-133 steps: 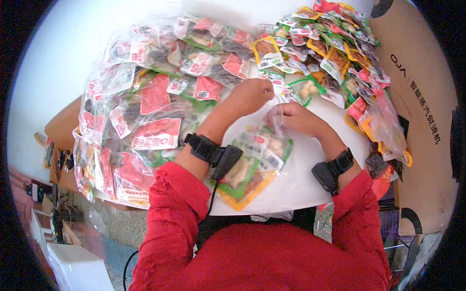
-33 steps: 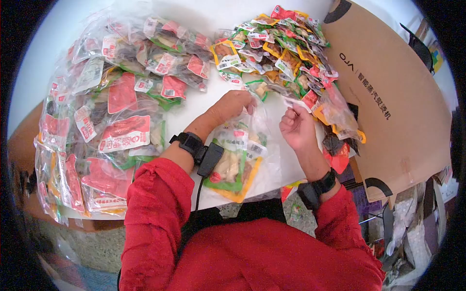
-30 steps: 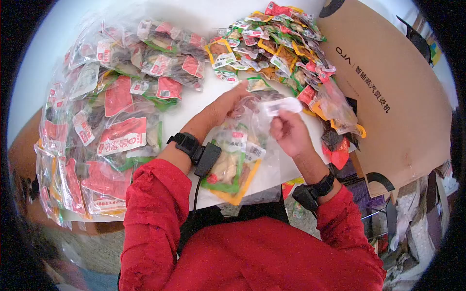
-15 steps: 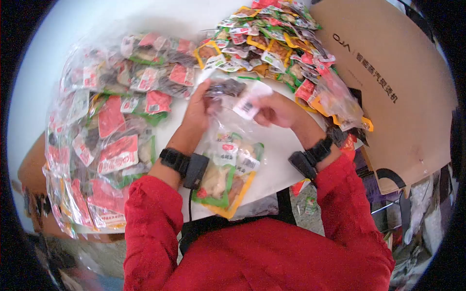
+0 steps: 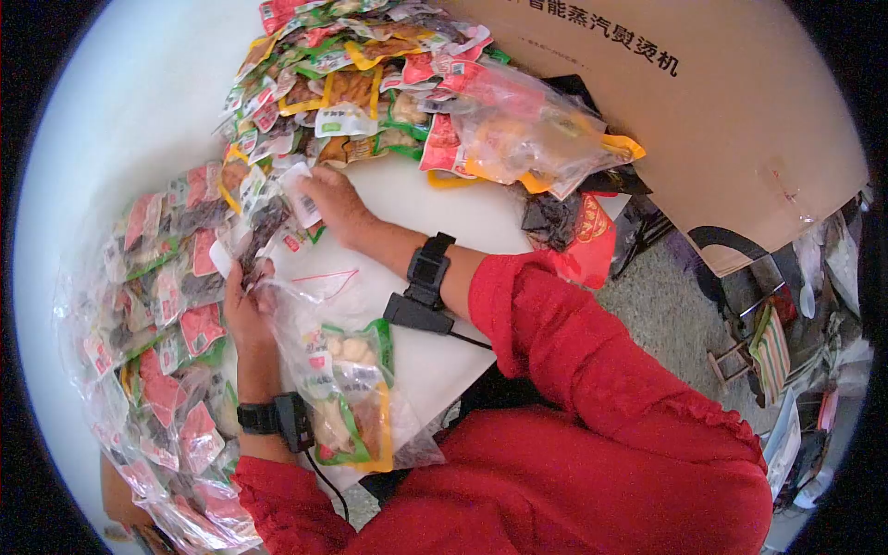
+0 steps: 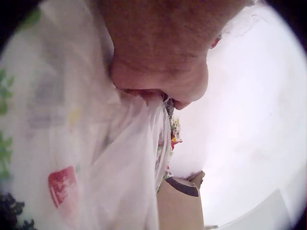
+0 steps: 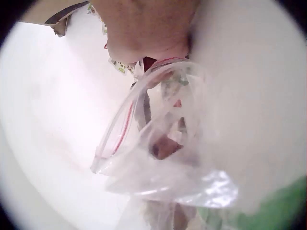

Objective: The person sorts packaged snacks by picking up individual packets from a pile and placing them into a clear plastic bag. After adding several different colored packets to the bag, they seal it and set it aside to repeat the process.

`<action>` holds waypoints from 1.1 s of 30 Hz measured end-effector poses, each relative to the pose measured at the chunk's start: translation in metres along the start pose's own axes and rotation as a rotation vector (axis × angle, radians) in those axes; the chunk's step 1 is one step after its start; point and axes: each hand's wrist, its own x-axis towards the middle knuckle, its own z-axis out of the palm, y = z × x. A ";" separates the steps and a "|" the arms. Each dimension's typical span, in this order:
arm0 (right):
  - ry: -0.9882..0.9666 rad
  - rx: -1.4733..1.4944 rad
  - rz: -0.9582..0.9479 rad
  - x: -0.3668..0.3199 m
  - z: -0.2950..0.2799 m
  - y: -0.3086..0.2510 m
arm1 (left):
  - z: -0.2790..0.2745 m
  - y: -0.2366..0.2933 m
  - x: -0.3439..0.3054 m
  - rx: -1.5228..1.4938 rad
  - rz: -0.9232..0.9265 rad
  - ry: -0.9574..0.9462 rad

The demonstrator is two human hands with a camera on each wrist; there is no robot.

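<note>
In the head view my left hand (image 5: 250, 310) pinches the top edge of a clear zip bag (image 5: 418, 435) and touches the lower end of a dark, white-ended packet (image 5: 265, 225). Fingers of my right hand (image 5: 340, 205) grip the white labelled part of a packet (image 5: 302, 194) beside the dark one; whether these are one packet I cannot tell. Inside the bag lie several green- and yellow-edged packets (image 5: 372, 416). Clear plastic (image 6: 120, 158) hangs from my left hand (image 6: 158, 52) in the left wrist view. Below my right hand (image 7: 148, 28) the bag's red-lined mouth (image 7: 125, 127) stands apart.
Filled clear bags (image 5: 166, 370) cover the left of the white table (image 5: 444, 208). Loose packets (image 5: 351, 88) are heaped at the back. A clear bag of packets (image 5: 527, 139) lies at the right, near a large cardboard box (image 5: 740, 139).
The head view has turned, so table and piles appear shifted left. Both hands now appear farther left, and the packet between them is nearer the heap. The filled bag still hangs below my left hand.
</note>
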 end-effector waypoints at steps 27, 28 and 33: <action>-0.071 -0.143 0.109 -0.006 -0.004 -0.011 | 0.025 0.024 -0.030 -0.116 -0.141 -0.246; -0.054 -0.114 0.123 -0.004 -0.006 -0.010 | 0.018 0.015 -0.026 -0.033 -0.158 -0.278; -0.062 -0.100 0.081 0.000 -0.008 -0.004 | 0.014 0.018 -0.026 0.125 -0.175 -0.331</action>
